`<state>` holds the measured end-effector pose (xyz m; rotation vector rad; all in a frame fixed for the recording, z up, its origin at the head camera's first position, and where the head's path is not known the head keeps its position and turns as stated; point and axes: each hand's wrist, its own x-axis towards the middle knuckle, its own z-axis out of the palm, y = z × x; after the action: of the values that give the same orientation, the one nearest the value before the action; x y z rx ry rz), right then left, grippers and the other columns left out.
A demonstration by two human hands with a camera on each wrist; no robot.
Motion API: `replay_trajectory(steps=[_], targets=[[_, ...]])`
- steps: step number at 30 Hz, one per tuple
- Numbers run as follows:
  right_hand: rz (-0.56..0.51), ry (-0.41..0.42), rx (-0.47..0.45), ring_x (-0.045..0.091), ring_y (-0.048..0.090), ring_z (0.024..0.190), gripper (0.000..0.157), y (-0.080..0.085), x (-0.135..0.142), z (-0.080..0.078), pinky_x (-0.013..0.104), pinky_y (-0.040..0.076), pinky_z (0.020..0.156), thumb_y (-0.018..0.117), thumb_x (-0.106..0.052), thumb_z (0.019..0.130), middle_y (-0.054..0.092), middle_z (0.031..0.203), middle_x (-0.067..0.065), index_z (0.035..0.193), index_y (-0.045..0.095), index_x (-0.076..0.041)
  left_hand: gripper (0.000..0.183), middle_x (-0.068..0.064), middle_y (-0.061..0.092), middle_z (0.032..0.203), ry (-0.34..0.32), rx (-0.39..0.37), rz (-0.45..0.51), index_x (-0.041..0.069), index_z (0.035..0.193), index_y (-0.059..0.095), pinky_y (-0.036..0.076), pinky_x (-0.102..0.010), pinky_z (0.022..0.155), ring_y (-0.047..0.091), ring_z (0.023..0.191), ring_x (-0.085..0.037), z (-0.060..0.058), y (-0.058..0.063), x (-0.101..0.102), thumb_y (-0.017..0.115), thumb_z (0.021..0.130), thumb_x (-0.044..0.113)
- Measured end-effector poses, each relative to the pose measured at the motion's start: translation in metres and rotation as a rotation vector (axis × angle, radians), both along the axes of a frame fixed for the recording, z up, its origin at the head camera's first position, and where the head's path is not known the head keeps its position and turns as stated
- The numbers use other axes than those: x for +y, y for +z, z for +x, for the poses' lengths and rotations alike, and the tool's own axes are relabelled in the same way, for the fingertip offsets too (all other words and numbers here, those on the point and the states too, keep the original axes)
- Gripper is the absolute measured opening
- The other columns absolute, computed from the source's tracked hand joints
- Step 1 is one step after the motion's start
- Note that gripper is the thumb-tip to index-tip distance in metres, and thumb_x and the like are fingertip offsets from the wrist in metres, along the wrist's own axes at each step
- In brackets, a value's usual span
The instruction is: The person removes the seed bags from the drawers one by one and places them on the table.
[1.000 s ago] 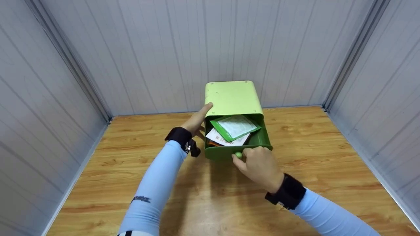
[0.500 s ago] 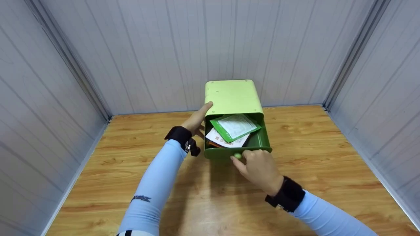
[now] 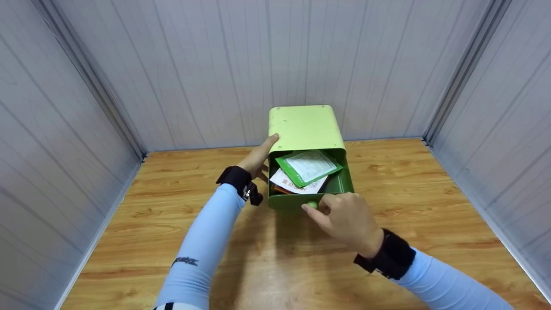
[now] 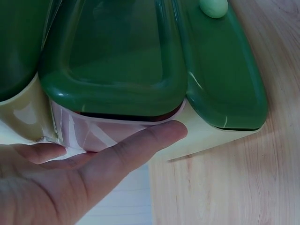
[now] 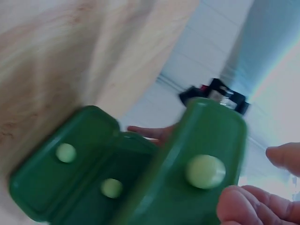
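Note:
A small drawer cabinet (image 3: pixel 306 127) with a pale green top stands by the back wall. Its green top drawer (image 3: pixel 348 181) is pulled out. Inside, a green packet with a white label (image 3: pixel 310 165) overlaps a white printed packet (image 3: pixel 292 183); something orange shows beneath. My left hand (image 3: pixel 259 158) rests against the cabinet's left side, thumb at the top edge; the left wrist view shows its fingers (image 4: pixel 140 145) fairly straight along the side. My right hand (image 3: pixel 348 219) is at the drawer front, fingers loosely bent, apart from the round light-green knob (image 5: pixel 205 171) in the right wrist view.
Two lower drawers sit closed below, each with a round knob (image 5: pixel 66 153). Wood-patterned table (image 3: pixel 172 206) surrounds the cabinet. White panelled walls (image 3: pixel 193 77) enclose the back and both sides.
The right hand first pinched the drawer knob; its fingers have now come off it, and the hand has shifted slightly right. The left hand and packets stay in place.

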<state>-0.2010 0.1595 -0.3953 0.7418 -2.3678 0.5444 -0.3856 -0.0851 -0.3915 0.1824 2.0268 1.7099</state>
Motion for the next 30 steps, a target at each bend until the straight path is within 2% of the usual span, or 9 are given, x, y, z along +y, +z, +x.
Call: replay_trajectory(steps=[3,5,7,10,14,17,19,24,30], targets=[[-0.014,0.039,0.008,0.006,0.055,0.050,0.036,0.019,0.002,0.001,0.022,0.045,0.048,0.089,-0.025,0.092,0.066,0.057,0.000,0.066,0.069,-0.009,0.093,-0.018,0.010,0.182,-0.006,-0.001,0.001,0.024,0.177,0.006,0.040,-0.078,0.116,0.031,0.153,-0.067,-0.001,-0.001,0.000,0.038,0.106,0.075],[-0.004,0.052,0.013,0.004,0.052,0.051,0.036,0.032,0.003,0.000,0.023,0.043,0.049,0.089,-0.025,0.092,0.065,0.058,-0.001,0.067,0.068,-0.010,0.092,-0.018,0.011,0.182,-0.007,-0.004,0.005,0.025,0.177,0.006,0.039,-0.079,0.116,0.031,0.153,-0.067,-0.001,-0.001,0.000,0.037,0.107,0.075],[0.018,0.073,0.023,0.003,0.044,0.052,0.037,0.044,0.005,-0.005,0.023,0.037,0.049,0.089,-0.025,0.092,0.057,0.057,-0.004,0.068,0.066,-0.009,0.092,-0.019,0.011,0.182,-0.009,-0.006,0.007,0.026,0.177,0.005,0.041,-0.078,0.115,0.029,0.153,-0.067,-0.002,-0.001,0.000,0.037,0.107,0.075],[0.065,0.084,0.012,0.007,0.041,0.055,0.034,0.059,0.008,-0.014,0.027,0.036,0.051,0.089,-0.025,0.091,0.054,0.060,-0.001,0.073,0.067,-0.006,0.091,-0.020,0.009,0.181,-0.009,-0.006,0.010,0.028,0.177,0.004,0.042,-0.078,0.114,0.028,0.154,-0.068,-0.002,-0.001,-0.001,0.037,0.106,0.075],[0.119,0.101,-0.063,0.018,0.061,0.063,0.024,0.073,0.012,-0.030,0.038,0.054,0.059,0.089,-0.021,0.090,0.071,0.073,0.008,0.088,0.076,-0.001,0.091,-0.020,0.007,0.182,-0.003,-0.006,0.005,0.026,0.177,0.004,0.042,-0.079,0.114,0.025,0.155,-0.068,-0.001,-0.001,-0.001,0.037,0.106,0.074],[0.162,0.123,-0.143,0.028,0.073,0.077,0.023,0.080,0.017,-0.044,0.047,0.062,0.072,0.088,-0.018,0.091,0.079,0.088,0.014,0.099,0.079,0.002,0.092,-0.019,0.004,0.183,0.013,-0.019,0.006,0.025,0.177,0.004,0.039,-0.080,0.115,0.022,0.156,-0.068,0.000,0.000,-0.001,0.038,0.106,0.073],[0.195,0.144,-0.198,0.032,0.076,0.087,0.025,0.083,0.020,-0.054,0.051,0.063,0.080,0.087,-0.017,0.092,0.081,0.095,0.016,0.105,0.080,0.003,0.092,-0.019,0.002,0.183,0.024,-0.025,0.006,0.024,0.177,0.005,0.038,-0.080,0.116,0.021,0.156,-0.068,0.002,0.001,-0.001,0.038,0.107,0.073],[0.287,0.208,-0.308,0.037,0.076,0.104,0.033,0.087,0.026,-0.080,0.054,0.061,0.093,0.087,-0.015,0.092,0.079,0.113,0.020,0.117,0.078,0.006,0.092,-0.018,0.002,0.183,0.028,-0.020,0.004,0.026,0.177,0.006,0.038,-0.080,0.116,0.022,0.156,-0.068,0.002,0.002,-0.001,0.039,0.107,0.074],[0.403,0.243,-0.448,0.038,0.072,0.117,0.048,0.078,0.028,-0.104,0.054,0.059,0.102,0.087,-0.017,0.093,0.075,0.129,0.023,0.132,0.072,0.006,0.092,-0.017,0.002,0.183,0.000,-0.013,-0.001,0.027,0.177,0.004,0.038,-0.080,0.116,0.023,0.156,-0.068,-0.001,-0.002,-0.001,0.036,0.106,0.075]])
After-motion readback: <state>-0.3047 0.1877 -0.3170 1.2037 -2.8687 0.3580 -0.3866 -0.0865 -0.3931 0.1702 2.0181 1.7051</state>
